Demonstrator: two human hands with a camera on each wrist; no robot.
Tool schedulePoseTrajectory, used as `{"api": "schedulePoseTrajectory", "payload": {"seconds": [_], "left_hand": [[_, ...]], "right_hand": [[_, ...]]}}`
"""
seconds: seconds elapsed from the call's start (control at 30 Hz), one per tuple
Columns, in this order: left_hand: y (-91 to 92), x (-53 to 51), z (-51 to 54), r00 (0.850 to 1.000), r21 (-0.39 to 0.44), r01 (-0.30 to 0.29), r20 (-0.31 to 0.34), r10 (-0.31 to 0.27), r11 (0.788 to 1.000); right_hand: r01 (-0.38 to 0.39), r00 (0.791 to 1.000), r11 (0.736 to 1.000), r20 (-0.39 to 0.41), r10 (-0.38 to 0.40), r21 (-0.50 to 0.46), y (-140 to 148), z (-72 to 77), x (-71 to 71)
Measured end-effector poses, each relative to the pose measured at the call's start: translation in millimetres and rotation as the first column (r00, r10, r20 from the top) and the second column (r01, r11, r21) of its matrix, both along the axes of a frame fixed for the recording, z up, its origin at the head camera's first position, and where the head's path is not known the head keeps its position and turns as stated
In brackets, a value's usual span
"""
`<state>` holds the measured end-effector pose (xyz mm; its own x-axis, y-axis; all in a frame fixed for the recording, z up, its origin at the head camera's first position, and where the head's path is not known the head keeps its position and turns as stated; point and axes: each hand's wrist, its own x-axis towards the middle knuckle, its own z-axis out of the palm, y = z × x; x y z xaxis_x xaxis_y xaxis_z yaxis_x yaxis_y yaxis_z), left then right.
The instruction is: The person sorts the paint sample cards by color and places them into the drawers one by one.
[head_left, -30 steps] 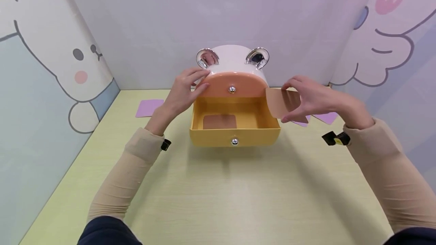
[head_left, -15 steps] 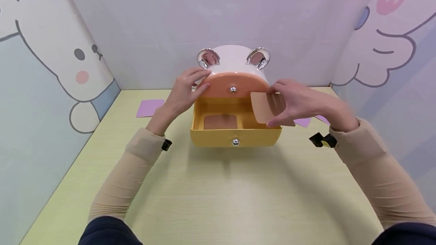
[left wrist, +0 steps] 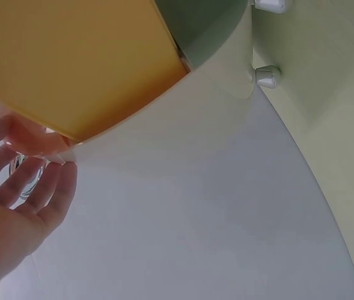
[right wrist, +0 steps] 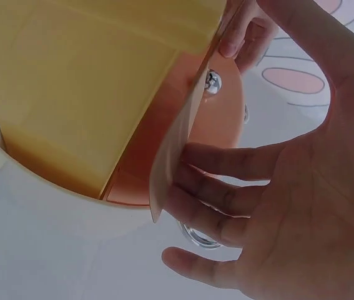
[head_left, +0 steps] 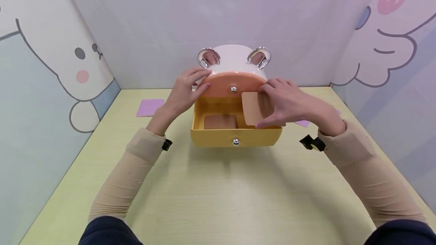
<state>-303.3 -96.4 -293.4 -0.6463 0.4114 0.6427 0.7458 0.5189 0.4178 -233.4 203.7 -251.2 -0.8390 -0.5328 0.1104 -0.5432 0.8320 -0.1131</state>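
A small white chest (head_left: 235,56) with silver ears has an orange upper drawer front (head_left: 221,82) and a pulled-out yellow lower drawer (head_left: 207,138). My right hand (head_left: 289,103) pinches a thin beige card (head_left: 250,109) between thumb and fingers, above the drawer's right part. In the right wrist view this card (right wrist: 172,159) shows nearly edge-on and slightly bent. A brown card (head_left: 220,121) lies flat inside the drawer, toward the left. My left hand (head_left: 185,90) rests against the chest's upper left, thumb at the orange front and fingers (left wrist: 58,194) along the side.
A purple card (head_left: 150,107) lies on the table (head_left: 218,192) left of the chest. Further purple cards (head_left: 302,123) lie to the right, partly behind my right hand. A pale back wall (head_left: 163,29) and cartoon-printed side walls enclose the table.
My right hand has moved left with the beige card, from the drawer's right edge to over its right part. More purple card behind it is covered. My left hand has stayed in place.
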Motion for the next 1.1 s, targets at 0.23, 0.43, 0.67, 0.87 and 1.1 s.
{"api": "schedulePoseTrajectory", "payload": {"seconds": [0.23, 0.43, 0.67, 0.87, 1.1], "left_hand": [[0.2, -0.7, -0.7, 1.000, -0.001, -0.004, -0.009, 0.004, 1.000], [0.8, -1.4, -1.0, 1.000, 0.004, -0.003, -0.019, 0.003, 1.000], [0.5, -1.2, -0.7, 1.000, 0.004, -0.001, -0.011, 0.001, 1.000], [0.6, -1.0, -0.2, 1.000, 0.001, -0.002, -0.010, 0.002, 1.000], [0.3, -0.1, -0.2, 1.000, -0.001, -0.004, -0.009, 0.004, 1.000]], "right_hand": [[-0.024, 0.999, 1.000, -0.021, 0.024, 0.009, -11, -2.8, -0.3], [-0.026, 0.999, 0.999, -0.043, 0.027, 0.022, -15, -3.9, 0.6], [-0.041, 0.997, 0.999, -0.070, 0.043, 0.032, -15, -5.0, 2.7], [-0.064, 0.995, 0.998, -0.075, 0.064, 0.006, -13, -6.2, 5.2], [-0.256, 0.958, 0.934, -0.196, 0.211, -0.247, -14, -16.3, 15.0]]}}
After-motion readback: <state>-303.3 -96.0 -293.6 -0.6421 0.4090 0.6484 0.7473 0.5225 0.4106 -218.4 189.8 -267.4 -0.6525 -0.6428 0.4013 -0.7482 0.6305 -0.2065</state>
